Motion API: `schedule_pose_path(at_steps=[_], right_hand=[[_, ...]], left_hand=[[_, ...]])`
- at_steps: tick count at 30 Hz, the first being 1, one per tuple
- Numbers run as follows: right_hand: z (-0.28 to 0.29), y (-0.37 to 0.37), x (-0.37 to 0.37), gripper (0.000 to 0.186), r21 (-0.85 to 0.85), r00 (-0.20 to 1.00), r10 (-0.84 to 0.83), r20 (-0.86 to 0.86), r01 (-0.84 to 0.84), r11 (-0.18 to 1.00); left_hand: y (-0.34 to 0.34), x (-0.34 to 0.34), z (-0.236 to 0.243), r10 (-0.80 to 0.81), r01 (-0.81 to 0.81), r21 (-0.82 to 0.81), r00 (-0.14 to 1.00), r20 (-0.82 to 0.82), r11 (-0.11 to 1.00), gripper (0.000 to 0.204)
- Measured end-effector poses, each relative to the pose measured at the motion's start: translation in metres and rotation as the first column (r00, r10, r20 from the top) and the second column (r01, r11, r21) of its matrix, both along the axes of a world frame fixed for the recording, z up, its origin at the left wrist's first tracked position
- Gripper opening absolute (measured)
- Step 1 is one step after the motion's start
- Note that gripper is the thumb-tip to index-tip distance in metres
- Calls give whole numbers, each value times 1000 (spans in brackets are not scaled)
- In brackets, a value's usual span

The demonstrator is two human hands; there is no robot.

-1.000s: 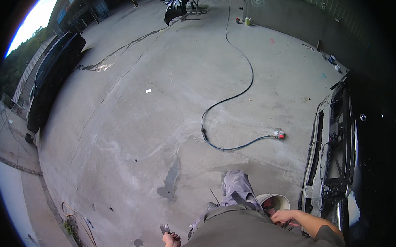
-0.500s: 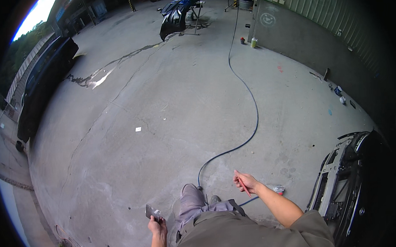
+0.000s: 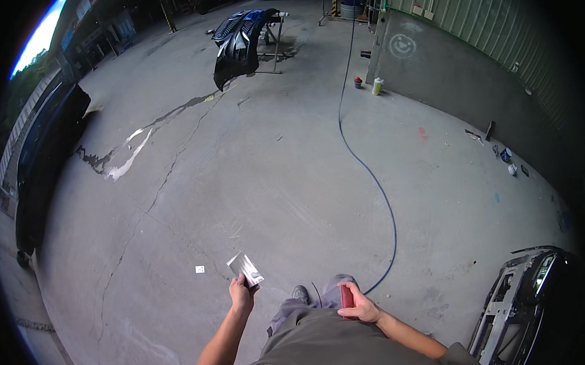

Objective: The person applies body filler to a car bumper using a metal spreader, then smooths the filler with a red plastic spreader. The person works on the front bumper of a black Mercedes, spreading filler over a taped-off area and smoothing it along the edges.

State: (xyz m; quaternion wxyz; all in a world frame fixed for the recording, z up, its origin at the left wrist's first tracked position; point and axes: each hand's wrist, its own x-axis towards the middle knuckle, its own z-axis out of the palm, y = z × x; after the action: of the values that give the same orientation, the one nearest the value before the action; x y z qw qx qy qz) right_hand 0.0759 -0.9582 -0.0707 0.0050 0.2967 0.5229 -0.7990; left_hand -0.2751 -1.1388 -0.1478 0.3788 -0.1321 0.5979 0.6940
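Note:
My left hand (image 3: 242, 290) grips a thin silvery grey rectangular sheet (image 3: 246, 268), held out low to the left of my legs. My right hand (image 3: 362, 308) is closed on a flat red block (image 3: 346, 296) in front of my right thigh. Both are held above the grey concrete floor (image 3: 273, 196). A blue hose (image 3: 390, 217) lies along the floor to the right and runs behind my right leg.
Black car panels rest on a metal stand (image 3: 273, 49) ahead. A dark car (image 3: 50, 154) is at the left. A stripped black car front part (image 3: 507, 303) is at the lower right. Cans (image 3: 378, 86) and small containers (image 3: 507, 157) line the wall (image 3: 444, 65).
The view has moved forward, past the bucket and black part. My left hand has risen with the sheet; my right hand came up from the bucket with the red piece, then drew in toward my thigh.

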Motion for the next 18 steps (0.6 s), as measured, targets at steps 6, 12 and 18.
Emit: schedule_pose_path(at_steps=[6, 12, 18], right_hand=[[-19, 161, -146, 106, 653, 999, -3, 50, -30, 757], [-17, 365, -309, 82, 625, 997, 71, 0, -55, 779], [18, 559, -424, 47, 694, 992, 116, -44, -53, 718]], left_hand=[[260, -174, 56, -206, 255, 188, 948, -243, 949, 22], [417, -262, 53, -8, 9, 16, 999, -54, 1000, 18], [529, -339, 53, 152, -145, 69, 983, -107, 987, 17]])
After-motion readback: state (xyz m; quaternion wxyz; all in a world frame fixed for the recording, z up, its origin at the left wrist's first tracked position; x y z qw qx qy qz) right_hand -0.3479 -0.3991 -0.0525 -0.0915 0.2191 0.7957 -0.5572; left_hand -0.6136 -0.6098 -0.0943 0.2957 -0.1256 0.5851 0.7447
